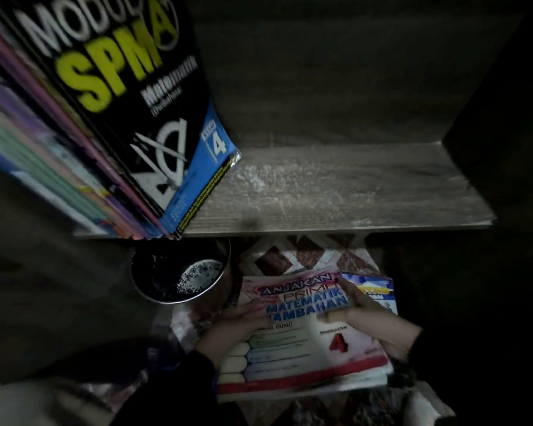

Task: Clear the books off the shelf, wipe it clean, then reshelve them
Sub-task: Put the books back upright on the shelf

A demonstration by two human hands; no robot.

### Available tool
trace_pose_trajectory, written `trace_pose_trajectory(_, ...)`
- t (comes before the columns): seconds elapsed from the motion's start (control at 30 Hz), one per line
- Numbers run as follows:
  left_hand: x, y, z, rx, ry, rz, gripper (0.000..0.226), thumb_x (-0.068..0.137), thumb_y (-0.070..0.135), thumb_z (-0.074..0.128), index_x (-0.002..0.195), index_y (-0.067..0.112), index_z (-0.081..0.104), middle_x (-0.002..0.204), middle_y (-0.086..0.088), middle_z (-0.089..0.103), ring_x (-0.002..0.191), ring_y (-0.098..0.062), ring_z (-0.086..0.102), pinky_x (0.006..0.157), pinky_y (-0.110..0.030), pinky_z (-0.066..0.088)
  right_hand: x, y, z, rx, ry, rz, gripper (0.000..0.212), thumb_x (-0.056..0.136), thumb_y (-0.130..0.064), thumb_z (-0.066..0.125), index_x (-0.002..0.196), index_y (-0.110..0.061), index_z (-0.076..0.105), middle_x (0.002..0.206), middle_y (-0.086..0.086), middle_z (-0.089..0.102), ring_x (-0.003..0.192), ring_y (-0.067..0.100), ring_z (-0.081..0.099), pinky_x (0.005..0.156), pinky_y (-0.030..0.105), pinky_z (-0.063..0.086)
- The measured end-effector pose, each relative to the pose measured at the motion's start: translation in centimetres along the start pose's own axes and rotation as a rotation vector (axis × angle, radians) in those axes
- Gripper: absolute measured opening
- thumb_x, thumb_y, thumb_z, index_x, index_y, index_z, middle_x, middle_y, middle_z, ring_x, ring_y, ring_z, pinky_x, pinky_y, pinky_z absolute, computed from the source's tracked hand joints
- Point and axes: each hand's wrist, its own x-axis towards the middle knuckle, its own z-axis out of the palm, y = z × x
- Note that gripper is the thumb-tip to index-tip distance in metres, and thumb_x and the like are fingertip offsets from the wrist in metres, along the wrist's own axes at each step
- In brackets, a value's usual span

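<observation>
Both hands hold the white mathematics workbook (305, 342) low, below the shelf (351, 192): the left hand (228, 329) has its grip curled round the left edge, the right hand (374, 321) round the right, where a blue book (379, 290) shows from underneath. On the dusty shelf a row of books (43, 133) leans at the left, a black SPM book (130, 87) outermost. A metal bowl (179, 272) sits beneath.

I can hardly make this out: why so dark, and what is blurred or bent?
Head view: dim overall, corners nearly black; the shelf board catches most light. Head view: the leaning books smear at the left edge, and the wide lens splays the shelf's sides.
</observation>
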Motion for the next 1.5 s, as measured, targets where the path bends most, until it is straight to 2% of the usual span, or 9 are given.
trace_pose_trajectory(0.1,-6.0,2.1,0.7,-0.012,-0.066,0.097,0.032,0.073,-0.003,0.075,0.093,0.022,0.070,0.107,0.017,0.066,0.076,0.010,0.064,0.063,-0.007,0.048,-6.6,-2.1,0.3,0.014,0.003,-0.082,0.135,0.050,-0.036,0.093,0.154,-0.031,0.006,0.154,-0.007,0.030,0.139,0.015,0.034,0.114,0.033,0.025)
trace_pose_trajectory(0.2,-11.2,3.2,1.1,0.032,-0.010,0.232,0.059,0.064,0.006,0.084,0.118,0.021,0.065,0.123,0.013,0.058,0.100,0.002,0.061,0.082,-0.013,0.051,-12.7,-3.5,0.9,0.014,-0.005,-0.160,0.143,0.040,-0.034,0.096,0.152,-0.037,0.008,0.150,-0.004,0.039,0.135,0.018,0.041,0.112,0.044,0.034)
trace_pose_trajectory(0.37,-17.9,5.9,1.5,0.030,0.152,0.530,0.077,0.044,0.027,0.090,0.115,0.042,0.063,0.116,0.028,0.058,0.106,0.011,0.054,0.092,-0.009,0.041,-18.8,-6.9,1.5,0.055,0.047,-0.422,0.103,0.062,0.003,0.080,0.130,-0.054,0.028,0.106,-0.012,0.072,0.088,0.008,0.071,0.060,0.017,0.054)
trace_pose_trajectory(0.77,-10.9,16.2,0.2,0.033,0.683,1.290,0.077,0.074,0.012,0.080,0.132,0.047,0.042,0.116,0.049,0.045,0.122,0.016,0.043,0.105,-0.010,0.032,-5.6,-22.5,0.8,-0.019,0.063,-0.859,0.107,0.070,0.022,0.067,0.135,-0.057,0.034,0.125,-0.005,0.062,0.099,0.023,0.068,0.073,0.040,0.057)
trace_pose_trajectory(0.87,-6.6,17.7,-1.2,0.114,0.894,1.407,0.078,0.077,0.022,0.078,0.139,0.047,0.038,0.124,0.046,0.044,0.116,0.002,0.056,0.106,-0.031,0.040,-1.2,-25.6,1.3,-0.090,0.104,-0.924,0.110,0.070,0.019,0.069,0.139,-0.053,0.024,0.125,-0.003,0.060,0.101,0.017,0.068,0.073,0.035,0.058)
trace_pose_trajectory(1.03,-2.2,18.8,-3.5,0.310,1.139,1.623,0.067,0.082,0.016,0.073,0.140,0.028,0.041,0.130,0.007,0.058,0.092,-0.007,0.060,0.091,-0.008,0.043,4.5,-28.1,2.1,-0.063,0.158,-0.886,0.102,0.065,0.017,0.075,0.145,-0.027,0.029,0.101,0.003,0.070,0.088,0.019,0.071,0.073,0.039,0.060)
trace_pose_trajectory(1.2,0.5,17.5,-4.6,0.690,1.086,1.527,0.059,0.091,0.009,0.063,0.123,0.058,0.051,0.138,0.036,0.040,0.123,0.002,0.049,0.093,-0.073,0.033,8.7,-28.0,3.0,-0.073,0.192,-0.785,0.065,0.060,0.015,0.080,0.099,-0.027,0.052,0.093,0.005,0.070,0.086,0.026,0.071,0.078,0.047,0.059)
trace_pose_trajectory(1.3,1.6,17.1,-4.9,0.682,1.103,1.408,0.018,0.086,0.016,0.068,0.104,0.014,0.071,0.144,0.004,0.040,0.103,-0.033,0.065,0.075,-0.042,0.056,10.2,-28.1,3.2,-0.076,0.148,-0.769,0.067,0.060,0.013,0.080,0.108,-0.024,0.052,0.097,0.007,0.070,0.088,0.026,0.071,0.077,0.043,0.059)
trace_pose_trajectory(1.5,0.1,15.3,-2.5,0.584,1.266,1.303,0.066,0.089,0.024,0.046,0.146,0.018,0.014,0.136,-0.019,0.029,0.118,-0.037,0.040,0.092,-0.046,0.045,11.3,-27.5,2.8,-0.090,0.091,-0.734,0.066,0.065,0.006,0.081,0.115,-0.022,0.048,0.106,0.012,0.069,0.085,0.025,0.071,0.070,0.039,0.059)
